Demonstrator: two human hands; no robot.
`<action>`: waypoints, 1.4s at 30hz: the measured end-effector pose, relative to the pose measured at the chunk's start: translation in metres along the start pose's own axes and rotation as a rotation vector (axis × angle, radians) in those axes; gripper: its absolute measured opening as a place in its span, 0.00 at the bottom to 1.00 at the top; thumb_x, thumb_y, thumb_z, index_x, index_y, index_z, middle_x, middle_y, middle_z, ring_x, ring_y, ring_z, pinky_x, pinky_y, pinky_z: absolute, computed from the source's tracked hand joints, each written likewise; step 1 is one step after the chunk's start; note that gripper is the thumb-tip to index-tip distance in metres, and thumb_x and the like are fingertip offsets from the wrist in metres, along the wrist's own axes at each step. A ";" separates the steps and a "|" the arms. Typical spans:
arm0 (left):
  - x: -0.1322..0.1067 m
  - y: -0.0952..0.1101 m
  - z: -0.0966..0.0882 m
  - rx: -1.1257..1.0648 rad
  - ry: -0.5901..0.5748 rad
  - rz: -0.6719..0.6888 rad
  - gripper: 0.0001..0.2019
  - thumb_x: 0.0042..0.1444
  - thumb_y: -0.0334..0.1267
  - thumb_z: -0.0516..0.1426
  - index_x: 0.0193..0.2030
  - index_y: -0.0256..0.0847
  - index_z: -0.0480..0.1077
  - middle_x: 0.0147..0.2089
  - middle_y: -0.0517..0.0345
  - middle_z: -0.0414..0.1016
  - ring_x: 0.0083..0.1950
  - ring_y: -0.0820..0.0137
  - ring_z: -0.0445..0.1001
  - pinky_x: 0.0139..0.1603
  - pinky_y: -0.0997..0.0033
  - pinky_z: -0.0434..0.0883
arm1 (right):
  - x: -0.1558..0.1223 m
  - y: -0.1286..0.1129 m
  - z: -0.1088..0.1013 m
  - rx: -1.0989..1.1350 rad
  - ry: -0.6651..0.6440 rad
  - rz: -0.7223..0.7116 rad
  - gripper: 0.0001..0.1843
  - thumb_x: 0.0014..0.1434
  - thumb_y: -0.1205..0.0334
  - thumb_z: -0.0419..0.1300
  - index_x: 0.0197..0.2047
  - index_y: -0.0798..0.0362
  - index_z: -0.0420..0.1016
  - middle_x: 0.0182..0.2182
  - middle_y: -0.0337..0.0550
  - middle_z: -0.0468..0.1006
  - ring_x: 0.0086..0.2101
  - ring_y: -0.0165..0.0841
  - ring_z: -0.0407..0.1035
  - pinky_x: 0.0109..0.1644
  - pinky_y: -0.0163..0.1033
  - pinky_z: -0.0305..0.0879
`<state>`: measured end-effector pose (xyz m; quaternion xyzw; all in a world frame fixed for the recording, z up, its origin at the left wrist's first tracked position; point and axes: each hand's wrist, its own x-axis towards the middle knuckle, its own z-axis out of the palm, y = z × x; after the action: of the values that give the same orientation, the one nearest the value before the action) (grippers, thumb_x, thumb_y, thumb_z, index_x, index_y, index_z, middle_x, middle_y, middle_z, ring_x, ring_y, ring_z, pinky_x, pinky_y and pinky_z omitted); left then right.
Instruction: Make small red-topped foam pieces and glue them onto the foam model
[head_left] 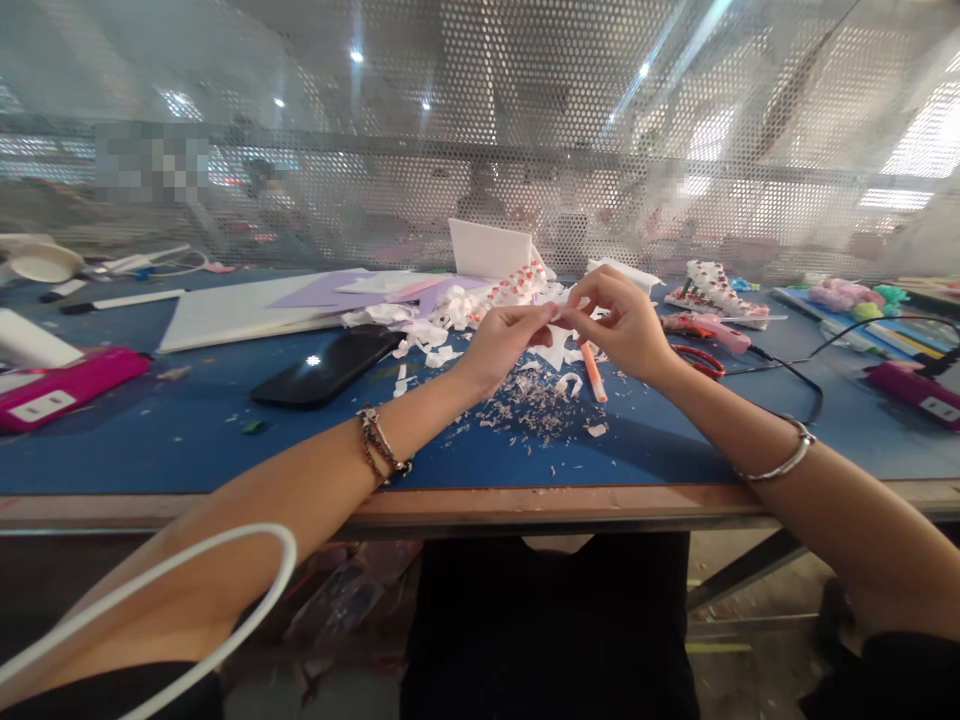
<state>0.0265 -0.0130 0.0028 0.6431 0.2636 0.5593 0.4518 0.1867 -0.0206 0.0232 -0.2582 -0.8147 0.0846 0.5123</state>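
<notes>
Over the middle of the blue table, my left hand (501, 350) and my right hand (621, 322) meet fingertip to fingertip. Both are closed in a pinch on a small white piece (556, 314), perhaps paper, mostly hidden by the fingers. Beneath them lie crumpled white scraps (442, 355) and a heap of fine shavings (536, 405). An orange pen-like tool (593, 374) rests just below my right hand. Behind my hands, a white strip with red hearts (517, 284) leans by an upright white board (491, 248).
A black phone (330, 368) lies left of the scraps, near white and lilac sheets (247, 312). Magenta power strips (75, 388) sit at both sides. To the right are red-handled scissors (699, 362), a pink glue gun (726, 335) and its black cable. Perforated metal (517, 90) stands behind.
</notes>
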 end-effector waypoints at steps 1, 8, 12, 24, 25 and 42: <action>0.000 0.000 0.000 0.020 -0.009 0.018 0.13 0.47 0.46 0.58 0.23 0.38 0.73 0.24 0.61 0.70 0.26 0.80 0.64 0.34 0.76 0.65 | 0.000 -0.001 0.000 0.003 0.005 0.000 0.05 0.53 0.61 0.56 0.30 0.54 0.66 0.32 0.38 0.62 0.28 0.20 0.63 0.24 0.27 0.61; -0.004 0.004 -0.003 0.306 -0.092 0.190 0.17 0.51 0.47 0.55 0.19 0.37 0.68 0.19 0.62 0.63 0.24 0.78 0.59 0.29 0.75 0.59 | -0.001 0.001 0.003 0.009 0.021 0.013 0.04 0.51 0.67 0.55 0.29 0.54 0.62 0.30 0.36 0.62 0.27 0.20 0.62 0.22 0.26 0.60; -0.003 0.006 -0.005 0.390 -0.091 0.236 0.17 0.51 0.47 0.56 0.19 0.37 0.68 0.18 0.63 0.60 0.23 0.79 0.56 0.26 0.75 0.56 | -0.001 0.000 0.003 0.019 0.021 0.011 0.04 0.51 0.67 0.56 0.29 0.54 0.62 0.29 0.36 0.63 0.27 0.20 0.62 0.24 0.27 0.61; 0.006 0.000 -0.011 0.305 -0.005 0.168 0.16 0.50 0.49 0.56 0.24 0.37 0.74 0.25 0.58 0.72 0.25 0.79 0.61 0.29 0.76 0.60 | 0.001 0.001 -0.004 -0.156 0.087 -0.063 0.03 0.53 0.67 0.54 0.31 0.56 0.69 0.30 0.39 0.65 0.28 0.22 0.62 0.27 0.27 0.63; 0.006 0.000 -0.012 0.299 -0.005 0.161 0.16 0.50 0.49 0.56 0.24 0.37 0.74 0.25 0.58 0.72 0.25 0.78 0.61 0.30 0.75 0.60 | 0.000 0.001 -0.004 -0.179 0.081 -0.099 0.04 0.54 0.67 0.54 0.32 0.56 0.69 0.31 0.39 0.65 0.28 0.22 0.62 0.28 0.28 0.64; 0.005 0.000 -0.012 0.012 -0.102 -0.091 0.10 0.49 0.44 0.59 0.26 0.40 0.75 0.30 0.59 0.74 0.32 0.79 0.66 0.34 0.77 0.61 | -0.002 0.008 -0.010 -0.607 0.006 -0.438 0.10 0.60 0.62 0.50 0.41 0.50 0.71 0.35 0.41 0.66 0.33 0.25 0.61 0.35 0.33 0.62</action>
<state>0.0161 -0.0051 0.0052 0.6610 0.2726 0.5030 0.4855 0.1989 -0.0161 0.0227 -0.2179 -0.8371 -0.2732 0.4208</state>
